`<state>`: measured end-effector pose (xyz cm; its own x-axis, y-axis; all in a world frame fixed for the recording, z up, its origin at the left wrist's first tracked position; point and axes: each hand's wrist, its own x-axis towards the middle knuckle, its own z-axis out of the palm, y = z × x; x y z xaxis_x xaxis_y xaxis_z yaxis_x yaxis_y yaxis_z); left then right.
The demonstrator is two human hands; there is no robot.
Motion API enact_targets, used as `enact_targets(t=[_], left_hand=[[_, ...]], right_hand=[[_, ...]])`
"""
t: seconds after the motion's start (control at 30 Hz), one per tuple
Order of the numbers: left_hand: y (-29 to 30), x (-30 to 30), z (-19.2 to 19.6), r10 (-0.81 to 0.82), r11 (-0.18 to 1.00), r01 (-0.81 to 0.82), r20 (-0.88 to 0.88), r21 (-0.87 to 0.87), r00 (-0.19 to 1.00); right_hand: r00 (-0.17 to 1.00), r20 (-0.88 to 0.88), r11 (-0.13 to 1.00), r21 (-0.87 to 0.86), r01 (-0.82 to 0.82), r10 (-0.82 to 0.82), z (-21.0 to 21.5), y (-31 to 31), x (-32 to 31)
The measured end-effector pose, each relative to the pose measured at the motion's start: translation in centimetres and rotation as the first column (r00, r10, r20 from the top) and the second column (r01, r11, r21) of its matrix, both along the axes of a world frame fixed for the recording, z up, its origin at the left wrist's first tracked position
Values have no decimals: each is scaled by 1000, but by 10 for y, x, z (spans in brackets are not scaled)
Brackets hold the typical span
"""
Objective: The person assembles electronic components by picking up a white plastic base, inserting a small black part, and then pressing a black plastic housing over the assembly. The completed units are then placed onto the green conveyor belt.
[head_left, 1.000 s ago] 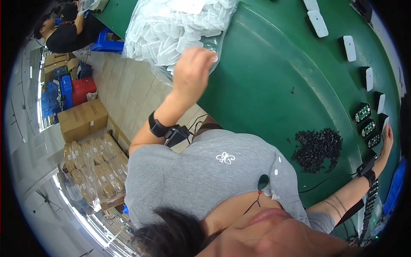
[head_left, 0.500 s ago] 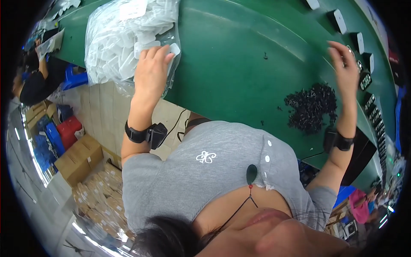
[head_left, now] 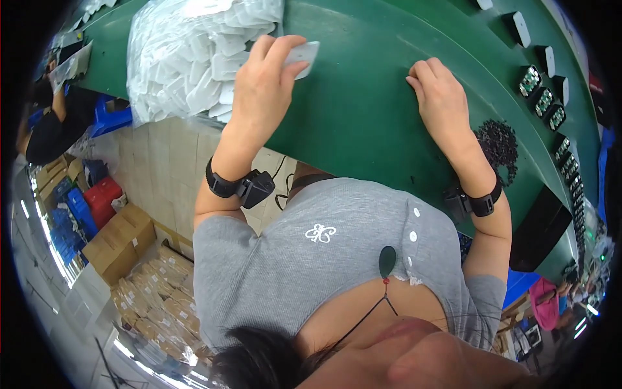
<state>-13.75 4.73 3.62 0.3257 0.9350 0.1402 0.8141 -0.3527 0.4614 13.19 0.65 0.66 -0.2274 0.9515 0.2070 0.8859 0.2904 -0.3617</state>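
My left hand pinches a flat white plastic piece by its edge, just right of a clear bag full of similar white pieces. Over the green table my right hand is closed, its thumb against the fingertips. Whatever those fingers hold, if anything, is hidden. A pile of small black parts lies beside my right wrist, partly covered by the arm.
White-topped dark housings and open units with green circuit boards line the table's right side. A black box stands at the lower right. Cardboard boxes sit on the floor at left. Another person is at far left.
My left hand has drawn a white piece away from the bag, moving right. My right hand has come left from the units and closed where a small black part lay on the table.
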Motion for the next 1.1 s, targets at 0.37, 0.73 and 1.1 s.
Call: enact_targets(t=[0.37, 0.73, 1.1], left_hand=[[-18, 101, -27, -102, 917, 337, 695, -211, 712], [-16, 119, -37, -284, 949, 310, 599, 62, 748], [-14, 118, -42, -385, 921, 313, 411, 232, 827]], right_hand=[[437, -795, 874, -484, -41, -420, 11, -22, 19], [268, -869, 898, -440, -32, -416, 12, -28, 15], [461, -812, 915, -403, 0, -358, 13, -31, 10]])
